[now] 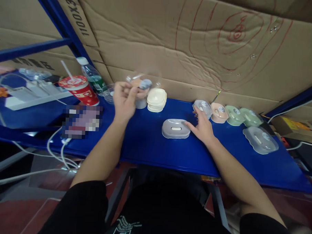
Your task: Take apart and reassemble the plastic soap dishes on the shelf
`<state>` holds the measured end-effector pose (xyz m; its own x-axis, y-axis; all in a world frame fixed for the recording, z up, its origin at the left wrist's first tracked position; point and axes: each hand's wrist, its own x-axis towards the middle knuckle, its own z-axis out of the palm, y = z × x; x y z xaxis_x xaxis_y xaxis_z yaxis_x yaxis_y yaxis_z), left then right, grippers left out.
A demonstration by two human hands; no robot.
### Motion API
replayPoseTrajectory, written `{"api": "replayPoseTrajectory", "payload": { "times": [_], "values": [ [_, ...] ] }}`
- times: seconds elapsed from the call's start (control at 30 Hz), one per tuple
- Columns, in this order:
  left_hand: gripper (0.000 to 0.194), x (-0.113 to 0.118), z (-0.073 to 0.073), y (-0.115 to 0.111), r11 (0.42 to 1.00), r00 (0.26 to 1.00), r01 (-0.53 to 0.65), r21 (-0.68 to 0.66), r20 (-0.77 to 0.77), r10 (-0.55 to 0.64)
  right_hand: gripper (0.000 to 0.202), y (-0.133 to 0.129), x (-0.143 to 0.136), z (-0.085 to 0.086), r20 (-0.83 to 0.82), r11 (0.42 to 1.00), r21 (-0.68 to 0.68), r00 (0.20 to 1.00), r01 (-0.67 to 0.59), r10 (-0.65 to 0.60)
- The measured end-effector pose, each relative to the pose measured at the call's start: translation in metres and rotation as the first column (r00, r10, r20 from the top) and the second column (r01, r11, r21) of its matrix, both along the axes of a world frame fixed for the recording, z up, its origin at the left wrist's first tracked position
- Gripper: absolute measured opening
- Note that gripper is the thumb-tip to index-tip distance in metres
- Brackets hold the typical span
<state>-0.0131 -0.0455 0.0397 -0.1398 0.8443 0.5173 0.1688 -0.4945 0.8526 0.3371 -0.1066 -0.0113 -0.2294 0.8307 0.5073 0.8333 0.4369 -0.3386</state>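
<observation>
My left hand (125, 100) is raised at the back of the blue table, fingers closed on a clear plastic cover (154, 75) with a round label, smeared by motion. Just right of it stands a stack of cream-coloured dishes (156, 100). My right hand (203, 127) is open, thumb and fingers apart. Its thumb is close to a grey oval box (176, 129) with a pale slot on top; whether they touch I cannot tell. Its fingertips overlap a grey covered box (202, 107) farther back.
Peach (219, 113) and green boxes (234, 116) stand in a row on the right, with another clear-covered box (260, 140) nearer. On the left are a red cup (81, 89), a bottle (94, 76), a power strip (35, 96) and white cables. Cardboard (149, 34) backs the table.
</observation>
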Motion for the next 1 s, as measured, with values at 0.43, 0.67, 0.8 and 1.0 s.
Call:
{"api": "replayPoseTrajectory", "payload": {
  "times": [0.43,0.67,0.8,1.0],
  "values": [
    [0.053,0.061,-0.033,-0.03,0.863,0.867,0.442,-0.245,-0.129,-0.481,0.087,-0.001,0.0,-0.003,0.052,0.915,0.215,0.939,-0.342,0.339],
    [0.056,0.055,-0.03,-0.039,0.908,0.78,0.299,-0.294,-0.474,-0.41,0.082,-0.002,0.013,-0.001,-0.028,0.909,0.071,0.91,-0.412,0.414],
    [0.06,0.058,-0.03,-0.04,0.911,0.695,0.239,-0.336,-0.595,-0.402,0.077,-0.006,0.017,0.003,-0.024,0.919,-0.105,0.925,-0.381,0.38],
    [0.061,0.058,-0.035,-0.036,0.907,0.587,0.224,-0.357,-0.693,-0.418,0.075,-0.006,0.021,0.004,-0.053,0.892,-0.201,0.914,-0.405,0.403]
  ]
}}
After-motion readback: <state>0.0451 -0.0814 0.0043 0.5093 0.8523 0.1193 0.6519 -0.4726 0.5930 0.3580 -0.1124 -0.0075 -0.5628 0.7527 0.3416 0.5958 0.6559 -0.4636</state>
